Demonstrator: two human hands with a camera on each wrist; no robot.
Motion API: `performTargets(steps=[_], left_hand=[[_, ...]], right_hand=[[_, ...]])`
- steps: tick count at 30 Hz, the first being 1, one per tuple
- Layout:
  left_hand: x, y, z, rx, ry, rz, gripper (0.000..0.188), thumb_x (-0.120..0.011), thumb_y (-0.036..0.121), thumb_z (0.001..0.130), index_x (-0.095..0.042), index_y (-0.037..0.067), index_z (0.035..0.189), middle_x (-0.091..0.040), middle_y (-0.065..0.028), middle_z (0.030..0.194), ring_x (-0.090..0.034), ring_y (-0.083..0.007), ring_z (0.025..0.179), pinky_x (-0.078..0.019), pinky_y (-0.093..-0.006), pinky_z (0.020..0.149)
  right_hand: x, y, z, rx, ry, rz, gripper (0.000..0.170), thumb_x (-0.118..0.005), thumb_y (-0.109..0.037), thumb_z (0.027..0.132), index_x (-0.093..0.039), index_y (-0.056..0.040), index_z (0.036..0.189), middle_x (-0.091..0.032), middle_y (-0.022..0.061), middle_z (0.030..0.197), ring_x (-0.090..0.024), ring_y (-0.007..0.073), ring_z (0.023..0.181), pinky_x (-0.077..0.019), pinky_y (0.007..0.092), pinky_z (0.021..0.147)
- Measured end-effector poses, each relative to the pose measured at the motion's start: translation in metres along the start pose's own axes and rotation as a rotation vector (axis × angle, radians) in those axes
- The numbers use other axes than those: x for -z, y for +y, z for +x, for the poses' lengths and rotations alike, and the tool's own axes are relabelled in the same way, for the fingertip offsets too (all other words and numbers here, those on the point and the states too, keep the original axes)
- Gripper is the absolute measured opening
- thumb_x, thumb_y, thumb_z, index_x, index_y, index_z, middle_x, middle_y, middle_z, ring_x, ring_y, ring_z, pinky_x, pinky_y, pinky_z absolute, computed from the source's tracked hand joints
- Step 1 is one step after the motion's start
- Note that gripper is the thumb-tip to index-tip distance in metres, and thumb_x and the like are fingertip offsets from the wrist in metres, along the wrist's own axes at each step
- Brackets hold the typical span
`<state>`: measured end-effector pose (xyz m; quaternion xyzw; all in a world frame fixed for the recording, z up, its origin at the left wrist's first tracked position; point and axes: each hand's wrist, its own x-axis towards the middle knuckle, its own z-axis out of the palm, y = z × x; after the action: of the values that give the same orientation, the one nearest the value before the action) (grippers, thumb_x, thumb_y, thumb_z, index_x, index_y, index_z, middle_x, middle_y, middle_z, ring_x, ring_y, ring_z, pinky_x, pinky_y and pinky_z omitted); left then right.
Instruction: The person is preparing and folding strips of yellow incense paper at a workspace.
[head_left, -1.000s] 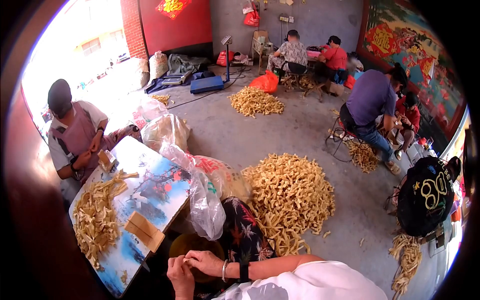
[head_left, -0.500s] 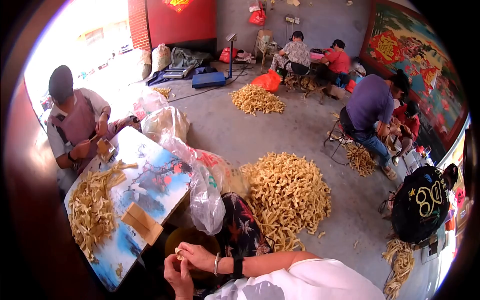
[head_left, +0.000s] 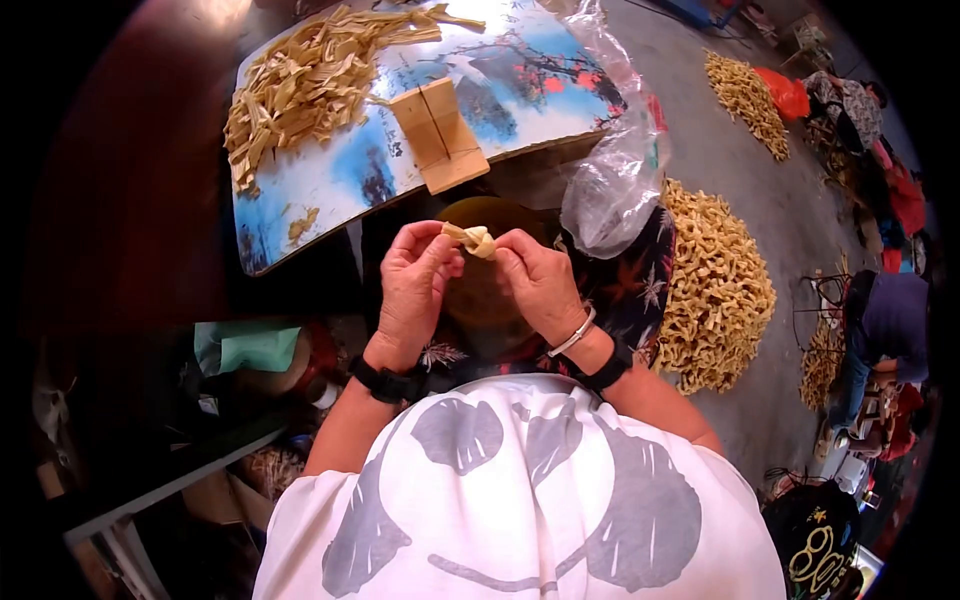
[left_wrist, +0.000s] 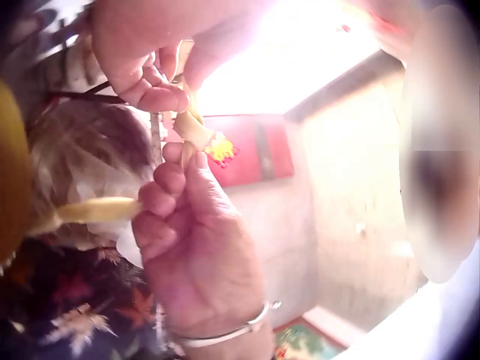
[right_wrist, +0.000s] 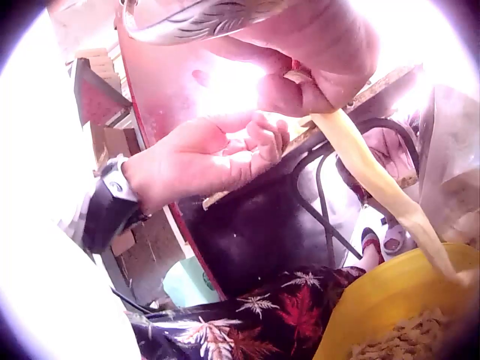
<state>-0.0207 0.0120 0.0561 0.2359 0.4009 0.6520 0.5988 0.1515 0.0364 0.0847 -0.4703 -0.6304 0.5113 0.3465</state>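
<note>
Left hand (head_left: 412,295): curled at the centre of the head view, with one end of a pale yellow, flat, looped strip (head_left: 480,243) pinched between thumb and forefinger.
Right hand (head_left: 545,290): the strip's opposite side is pinched by the fingertips, probably so that the loop is held firm from both sides.
Looped strip: suspended between both sets of fingertips, just above the middle of the head view; whether a full knot is formed cannot be told.
Loose tail (right_wrist: 382,180): hung from the right hand towards the lower right of the right wrist view, apparently ungripped because only the loop is being handled.
Round yellow basin (right_wrist: 367,289): set beneath the hands, perhaps so that pieces can be dropped straight in; short pale pieces are held in it.
Angled brown wooden block (head_left: 435,140): stood at the near edge of the blue-and-white painted tabletop (head_left: 345,215), presumably for easy reach.
Heap of flat dry strips (head_left: 320,75): spread at the upper left of the tabletop, seemingly as stock.
Pile of short twisted pieces (head_left: 715,290): massed on the grey floor at the right, well apart from the flat strips, probably to avoid mixing.
</note>
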Motion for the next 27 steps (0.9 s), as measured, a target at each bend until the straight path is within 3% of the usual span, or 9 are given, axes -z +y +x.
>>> performTargets(steps=[4, 6, 9, 12, 13, 16, 22, 27], left_hand=[[-0.010, -0.021, -0.014, 0.026, 0.005, -0.005, 0.026, -0.067, 0.005, 0.091, -0.060, 0.003, 0.116, -0.066, -0.0039, 0.107, -0.063, -0.0140, 0.099, -0.0508, -0.0289, 0.087], [-0.007, -0.018, -0.013, -0.033, 0.021, 0.134, 0.022, -0.067, 0.009, 0.092, -0.062, 0.002, 0.112, -0.066, -0.0015, 0.105, -0.062, -0.0078, 0.092, -0.0483, -0.0218, 0.086], [-0.001, -0.012, -0.014, -0.061, -0.009, 0.297, 0.021, -0.066, 0.010, 0.093, -0.062, 0.001, 0.112, -0.066, -0.0011, 0.102, -0.062, -0.0072, 0.088, -0.0492, -0.0210, 0.083], [0.006, -0.014, -0.018, 0.115, -0.168, 0.300, 0.021, -0.063, 0.011, 0.096, -0.062, 0.003, 0.115, -0.066, -0.0028, 0.104, -0.064, -0.0102, 0.091, -0.0514, -0.0235, 0.082], [0.003, -0.020, -0.018, 0.081, -0.123, 0.226, 0.022, -0.063, 0.012, 0.096, -0.061, 0.003, 0.116, -0.066, -0.0024, 0.100, -0.062, -0.0075, 0.081, -0.0496, -0.0202, 0.072], [0.009, -0.019, -0.022, 0.125, -0.097, 0.029, 0.022, -0.063, 0.012, 0.096, -0.063, 0.003, 0.116, -0.065, -0.0001, 0.092, -0.056, -0.0044, 0.071, -0.0449, -0.0178, 0.063], [-0.002, -0.012, -0.033, -0.072, -0.074, 0.646, 0.016, -0.062, 0.013, 0.097, -0.067, 0.003, 0.109, -0.061, 0.0037, 0.081, -0.049, -0.0030, 0.063, -0.0386, -0.0166, 0.055], [0.003, -0.011, -0.027, -0.064, -0.009, 0.578, 0.016, -0.065, 0.013, 0.095, -0.055, 0.005, 0.104, -0.064, 0.0003, 0.083, -0.058, -0.0037, 0.068, -0.0444, -0.0158, 0.056]], right_hand=[[-0.020, 0.018, 0.000, 0.291, 0.099, -0.222, 0.010, -0.061, -0.014, 0.093, -0.060, -0.0036, 0.092, -0.064, 0.0153, 0.078, -0.064, 0.0342, 0.070, -0.0504, 0.0377, 0.062], [-0.022, 0.022, 0.002, 0.398, 0.084, -0.347, 0.011, -0.062, -0.015, 0.092, -0.059, -0.0036, 0.091, -0.064, 0.0148, 0.079, -0.064, 0.0343, 0.071, -0.0511, 0.0384, 0.063], [-0.011, 0.014, 0.010, 0.281, 0.086, -0.278, 0.014, -0.062, -0.016, 0.092, -0.062, -0.0030, 0.098, -0.067, 0.0152, 0.085, -0.066, 0.0329, 0.074, -0.0520, 0.0375, 0.066], [-0.012, 0.021, 0.022, 0.149, -0.099, -0.039, 0.020, -0.061, -0.017, 0.093, -0.065, -0.0030, 0.107, -0.069, 0.0163, 0.089, -0.068, 0.0311, 0.076, -0.0526, 0.0355, 0.066], [-0.013, 0.020, 0.023, 0.017, -0.189, 0.053, 0.026, -0.060, -0.018, 0.093, -0.065, -0.0029, 0.114, -0.069, 0.0183, 0.090, -0.070, 0.0298, 0.076, -0.0530, 0.0336, 0.067], [-0.020, 0.021, 0.021, 0.130, -0.037, -0.024, 0.021, -0.058, -0.019, 0.095, -0.066, -0.0014, 0.101, -0.068, 0.0175, 0.081, -0.069, 0.0300, 0.072, -0.0525, 0.0349, 0.063], [-0.018, 0.019, 0.027, 0.352, 0.099, -0.383, 0.021, -0.054, -0.018, 0.098, -0.058, -0.0018, 0.085, -0.065, 0.0147, 0.074, -0.068, 0.0296, 0.067, -0.0510, 0.0372, 0.058], [-0.008, 0.017, 0.026, 0.018, -0.278, 0.090, 0.018, -0.065, -0.023, 0.094, -0.061, -0.0057, 0.091, -0.063, 0.0035, 0.069, -0.061, 0.0117, 0.059, -0.0473, 0.0266, 0.051]])
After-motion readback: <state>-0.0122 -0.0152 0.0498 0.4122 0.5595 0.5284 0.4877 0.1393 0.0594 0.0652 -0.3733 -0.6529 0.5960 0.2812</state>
